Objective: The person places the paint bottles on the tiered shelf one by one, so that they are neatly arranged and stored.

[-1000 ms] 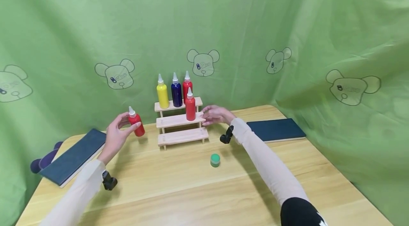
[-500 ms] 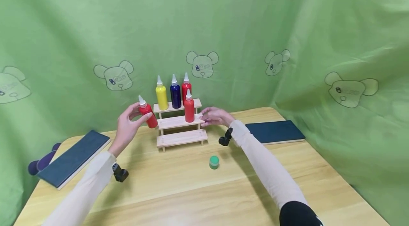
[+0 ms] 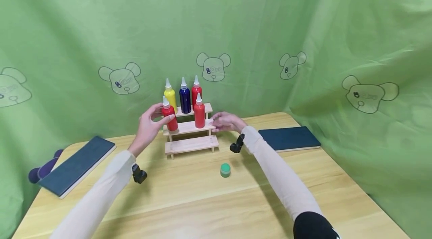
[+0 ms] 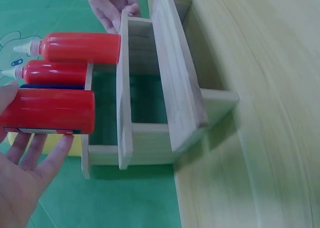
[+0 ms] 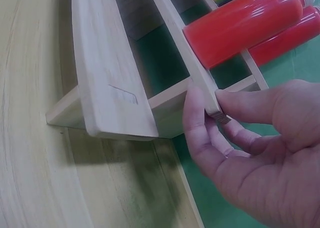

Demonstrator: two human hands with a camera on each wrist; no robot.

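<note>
My left hand [image 3: 148, 126] grips a red squeeze bottle [image 3: 173, 124] with a white nozzle, thumb on one side and fingers on the other. The bottle hovers over the left end of the middle step; the left wrist view shows a gap beneath its base [image 4: 90, 111]. My right hand [image 3: 229, 121] pinches the right end of that step on the three-tier wooden stand [image 3: 192, 144], thumb [image 5: 245, 105] above. A second red bottle [image 3: 200, 116] stands on the middle step's right. Along the top step are a yellow bottle [image 3: 170, 97], a dark blue bottle [image 3: 185, 101] and another red bottle [image 3: 196, 91].
A small green-lidded jar [image 3: 225, 170] sits on the wooden table [image 3: 202, 209] in front of the stand. Dark blue boards lie to the left [image 3: 79, 166] and right [image 3: 289, 138]. Purple rounded shapes [image 3: 47, 167] show behind the left board. A green curtain [image 3: 249, 25] hangs behind.
My left hand has carried the red bottle rightward, from beside the stand to over the middle step's left end. My right hand keeps its hold on the stand.
</note>
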